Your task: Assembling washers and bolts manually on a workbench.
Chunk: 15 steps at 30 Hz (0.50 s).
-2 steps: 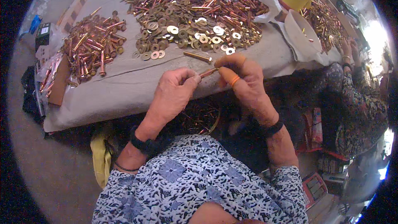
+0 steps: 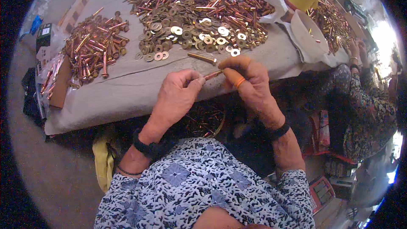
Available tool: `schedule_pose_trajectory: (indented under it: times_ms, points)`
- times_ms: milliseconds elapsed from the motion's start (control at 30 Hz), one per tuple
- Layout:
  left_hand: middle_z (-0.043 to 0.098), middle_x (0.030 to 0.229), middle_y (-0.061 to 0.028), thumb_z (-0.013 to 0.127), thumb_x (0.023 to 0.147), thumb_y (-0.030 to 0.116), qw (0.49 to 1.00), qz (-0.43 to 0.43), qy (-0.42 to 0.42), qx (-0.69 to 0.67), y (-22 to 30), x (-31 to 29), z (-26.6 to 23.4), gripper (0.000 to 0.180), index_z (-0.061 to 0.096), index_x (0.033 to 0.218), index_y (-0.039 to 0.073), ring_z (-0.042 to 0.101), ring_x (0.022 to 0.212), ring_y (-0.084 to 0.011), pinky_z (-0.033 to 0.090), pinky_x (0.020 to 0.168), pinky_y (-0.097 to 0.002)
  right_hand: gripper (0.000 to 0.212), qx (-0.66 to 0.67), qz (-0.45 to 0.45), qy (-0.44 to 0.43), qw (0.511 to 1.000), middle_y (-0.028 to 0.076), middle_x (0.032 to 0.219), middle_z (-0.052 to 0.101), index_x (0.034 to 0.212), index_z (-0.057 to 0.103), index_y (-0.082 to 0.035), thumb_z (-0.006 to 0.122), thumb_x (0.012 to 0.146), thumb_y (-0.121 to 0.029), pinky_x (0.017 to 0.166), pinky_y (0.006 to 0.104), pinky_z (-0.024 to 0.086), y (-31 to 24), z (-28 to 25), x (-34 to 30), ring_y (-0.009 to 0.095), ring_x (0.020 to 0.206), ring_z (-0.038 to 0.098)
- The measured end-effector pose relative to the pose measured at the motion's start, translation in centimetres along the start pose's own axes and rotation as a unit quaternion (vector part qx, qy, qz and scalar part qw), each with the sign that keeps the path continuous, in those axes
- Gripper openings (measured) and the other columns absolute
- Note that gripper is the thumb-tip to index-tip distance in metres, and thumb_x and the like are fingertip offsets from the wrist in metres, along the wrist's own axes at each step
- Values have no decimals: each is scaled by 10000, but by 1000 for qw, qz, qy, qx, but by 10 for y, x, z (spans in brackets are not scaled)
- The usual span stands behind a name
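Pinching a copper-coloured metal bolt point(image 2: 213, 75) between thumb and forefinger of the left hand point(image 2: 176, 95), near the front edge of a grey cloth-covered table point(image 2: 123, 95). Touching its far end with the orange-sheathed thumb of the right hand point(image 2: 254, 87); impossible to tell whether pinching. Held near a loose brass-coloured bolt point(image 2: 202, 58) and flat metal ring washers point(image 2: 165, 55).

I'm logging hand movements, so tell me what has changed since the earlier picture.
Nothing has clearly moved, been taken up or let go. The left hand still holds the bolt, with the right hand at its far end. The loose bolt and washers stayed put.
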<state>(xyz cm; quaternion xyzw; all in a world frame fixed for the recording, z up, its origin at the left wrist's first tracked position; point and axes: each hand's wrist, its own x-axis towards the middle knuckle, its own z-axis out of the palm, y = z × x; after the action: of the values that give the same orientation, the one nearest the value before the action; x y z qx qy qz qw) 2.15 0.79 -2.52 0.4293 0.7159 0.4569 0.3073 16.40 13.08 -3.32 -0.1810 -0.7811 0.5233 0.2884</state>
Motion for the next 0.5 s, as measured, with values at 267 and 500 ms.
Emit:
schedule_pose_trajectory:
  times_ms: [267, 500]
  points:
    - [499, 565, -34, 546, 813, 159, 1000, -2, 1, 0, 4, -1, 1, 199, 586, 783, -33, 444, 538, -74, 364, 483, -260, 114, 122, 29, 22, 992, 44, 721, 566, 894, 568, -11, 525, 802, -63, 556, 254, 437, 0, 4, -4, 99, 615, 524]
    - [502, 583, -16, 536, 823, 169, 997, 57, 21, 53, -3, -1, 3, 188, 583, 791, -10, 451, 536, -79, 368, 483, -254, 146, -89, -48, 38, 994, 30, 675, 564, 886, 570, 10, 560, 819, -119, 541, 237, 408, -6, 1, -1, 87, 599, 504]
